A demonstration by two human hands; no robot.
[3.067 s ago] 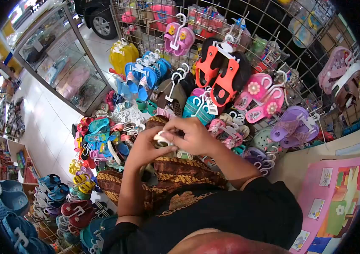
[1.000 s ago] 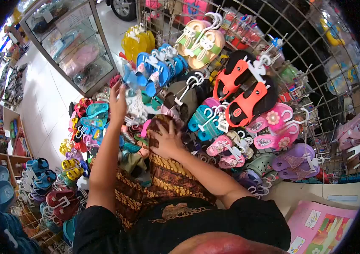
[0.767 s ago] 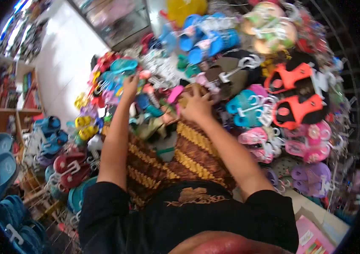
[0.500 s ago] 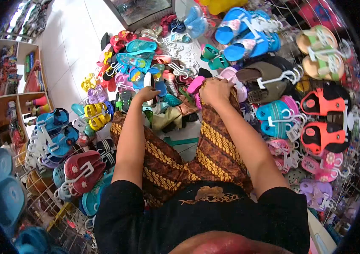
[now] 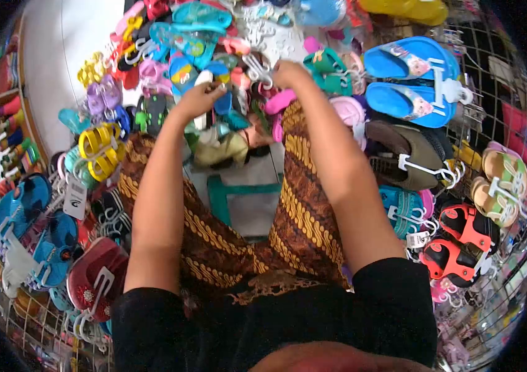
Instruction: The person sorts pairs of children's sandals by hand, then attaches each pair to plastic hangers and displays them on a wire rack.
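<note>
Left grip [image 5: 200, 101]: my fingers are bent with the thumb close to them, at the near end of the white shoe [image 5: 202, 79] – I cannot tell if they have hold of it.
Right grip [image 5: 291, 75]: the fingers curl downward, just right of the white hanger [image 5: 257, 72]; what is under them is hidden, so I cannot tell how closed it is or if it holds something.
White shoe: in the far middle of the pile, against the blue-and-yellow sandals [image 5: 183, 73].
Pink sandal [image 5: 280, 101]: just on the near side of my right grip.
Green sandals [image 5: 326, 69]: near this grip, to its right.
Green frame [image 5: 251, 188]: between my patterned trouser legs [image 5: 303, 204].
Wire rack at right [image 5: 497, 77]: blue sandals [image 5: 393, 101] are near it – on a white plastic hanger.
</note>
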